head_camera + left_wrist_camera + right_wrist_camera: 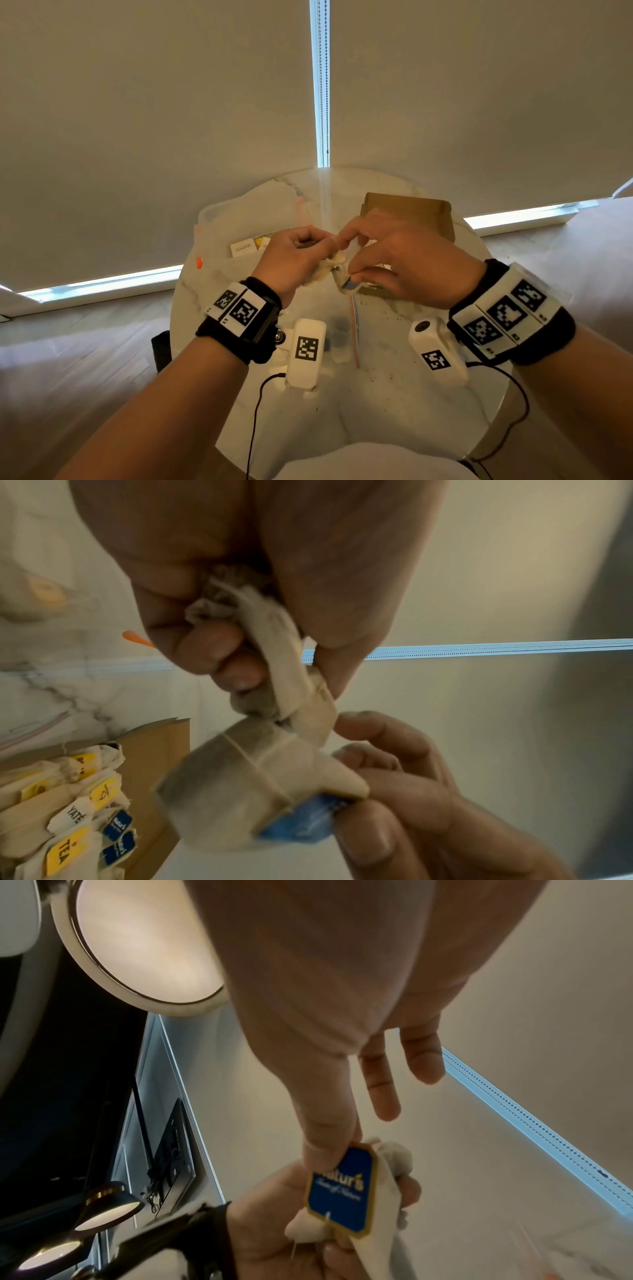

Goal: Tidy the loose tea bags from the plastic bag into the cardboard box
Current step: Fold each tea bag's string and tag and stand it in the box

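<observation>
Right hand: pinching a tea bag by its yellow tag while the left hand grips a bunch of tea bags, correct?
Not quite. The tag pinched by the right hand is blue, not yellow; the right wrist view shows it. The left hand does grip a bunch of tea bags.

We sit at a round marble table [376,404], white with grey veins, which spreads below and beyond the fingers. Straight ahead past the fingertips, two pale roller blinds [154,120] cover the windows down to the sill; a bright strip of daylight [320,85] shows in the gap between them, with a bead chain [325,75] hanging in it. More light leaks under the blinds to either side. A light wooden floor [85,325] runs off to the left. From the right wrist view, behind the fingers, we see a round glowing ceiling lamp [143,945] and dark pendant lamps [103,1210].
</observation>
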The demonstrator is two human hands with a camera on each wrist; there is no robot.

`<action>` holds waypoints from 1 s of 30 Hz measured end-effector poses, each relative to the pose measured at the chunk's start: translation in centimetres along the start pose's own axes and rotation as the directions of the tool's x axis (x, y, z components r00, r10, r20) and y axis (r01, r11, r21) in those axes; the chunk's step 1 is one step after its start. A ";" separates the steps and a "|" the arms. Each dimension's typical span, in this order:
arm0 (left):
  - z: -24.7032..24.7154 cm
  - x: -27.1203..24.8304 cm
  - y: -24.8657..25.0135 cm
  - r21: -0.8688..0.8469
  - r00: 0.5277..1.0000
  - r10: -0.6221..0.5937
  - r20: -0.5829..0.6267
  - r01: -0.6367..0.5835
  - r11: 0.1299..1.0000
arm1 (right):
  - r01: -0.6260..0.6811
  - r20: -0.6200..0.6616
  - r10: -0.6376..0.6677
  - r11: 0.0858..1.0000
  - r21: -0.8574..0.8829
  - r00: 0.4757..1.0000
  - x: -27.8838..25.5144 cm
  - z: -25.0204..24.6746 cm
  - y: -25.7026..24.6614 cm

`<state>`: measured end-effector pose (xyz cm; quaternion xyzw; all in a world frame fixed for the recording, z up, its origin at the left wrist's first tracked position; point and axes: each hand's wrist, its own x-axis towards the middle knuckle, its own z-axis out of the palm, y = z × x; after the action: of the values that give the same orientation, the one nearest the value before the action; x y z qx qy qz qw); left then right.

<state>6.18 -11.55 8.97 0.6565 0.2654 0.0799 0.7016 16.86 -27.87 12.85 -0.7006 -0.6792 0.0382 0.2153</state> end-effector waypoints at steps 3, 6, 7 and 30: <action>0.0 0.2 -0.1 0.060 1.000 0.004 -0.019 -0.003 0.998 | 0.022 -0.005 -0.022 0.999 -0.039 1.000 0.3 0.9 0.1; 0.2 0.2 -0.1 0.050 1.000 -0.008 -0.009 0.009 0.999 | 0.023 -0.031 -0.024 0.999 -0.048 0.999 0.7 1.8 0.3; 0.2 0.2 -0.1 0.040 1.000 -0.008 0.003 0.008 0.999 | 0.012 -0.043 -0.014 0.999 -0.040 0.999 0.7 2.0 0.4; -1.2 0.4 -0.4 0.436 0.924 0.312 0.220 -0.379 0.816 | -0.103 0.157 0.118 0.990 -0.098 0.981 0.9 0.8 0.9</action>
<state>5.87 -10.30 8.49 0.8480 0.1035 0.0936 0.5113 17.53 -26.77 12.03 -0.7407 -0.6556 0.0766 0.1255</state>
